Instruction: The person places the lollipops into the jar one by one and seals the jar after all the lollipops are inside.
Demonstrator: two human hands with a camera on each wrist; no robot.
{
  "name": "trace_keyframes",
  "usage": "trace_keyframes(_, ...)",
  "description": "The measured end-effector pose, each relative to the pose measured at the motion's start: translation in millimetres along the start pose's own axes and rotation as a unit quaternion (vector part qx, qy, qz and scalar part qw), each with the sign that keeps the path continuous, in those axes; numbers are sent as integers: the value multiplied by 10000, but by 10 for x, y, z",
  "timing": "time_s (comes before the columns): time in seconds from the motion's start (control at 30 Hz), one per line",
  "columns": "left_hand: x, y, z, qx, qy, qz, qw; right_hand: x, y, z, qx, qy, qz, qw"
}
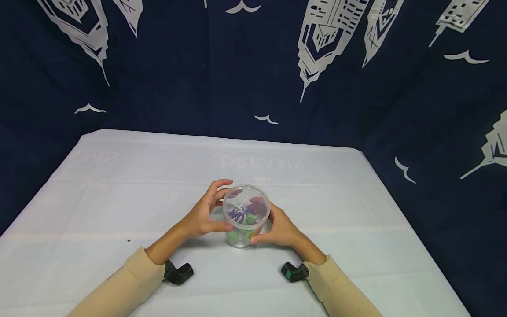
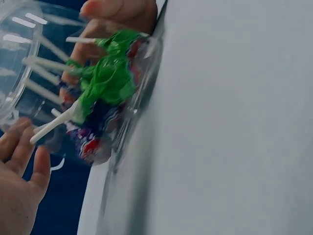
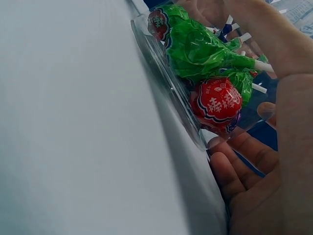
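A clear plastic jar [image 1: 237, 243] with a wide round rim stands on the white-covered table between both hands. Inside it are several lollipops in green wrappers [image 2: 110, 81] and purple wrappers [image 2: 95, 122], their white sticks pointing up; one red lollipop [image 3: 217, 103] shows near the base. My left hand [image 1: 203, 215] curves round the jar's upper left side, thumb at the front of the rim and fingers behind. My right hand [image 1: 279, 229] grips the right side lower down, its thumb on the front wall and some fingers seen through the plastic. Whether a lid covers the top, I cannot tell.
The table cover [image 1: 119, 198] is white with faint lettering. Beyond it hangs a dark blue cloth [image 1: 178, 88] printed with white buildings and birds. Black wrist devices [image 1: 178, 273] sit at both beige sleeves [image 1: 126, 281]. A small dark speck [image 1: 128, 241] lies at left.
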State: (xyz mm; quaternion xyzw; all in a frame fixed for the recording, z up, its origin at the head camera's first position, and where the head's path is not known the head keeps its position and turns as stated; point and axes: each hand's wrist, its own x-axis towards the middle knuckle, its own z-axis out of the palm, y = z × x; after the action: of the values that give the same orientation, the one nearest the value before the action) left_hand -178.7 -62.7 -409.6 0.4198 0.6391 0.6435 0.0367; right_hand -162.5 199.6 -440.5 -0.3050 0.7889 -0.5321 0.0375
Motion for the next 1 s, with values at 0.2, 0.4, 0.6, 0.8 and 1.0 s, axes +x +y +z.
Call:
trace_keyframes(0.2,6,12,-29,-166,-58,-37,9998,-2,7,-1,-7,4,-7,10000)
trace_keyframes(0.4,-2,14,26,401,55,-187,9990,-2,11,6,6,-8,-31,10000)
trace_keyframes(0.6,20,75,-38,154,-97,-482,9987,-12,24,-3,28,3,-43,10000)
trace_keyframes(0.8,6,50,-31,63,-194,-437,9988,-19,40,3,4,-4,-45,10000)
trace_keyframes(1.0,17,45,-24,209,36,-507,9985,-10,29,0,19,-3,13,10000)
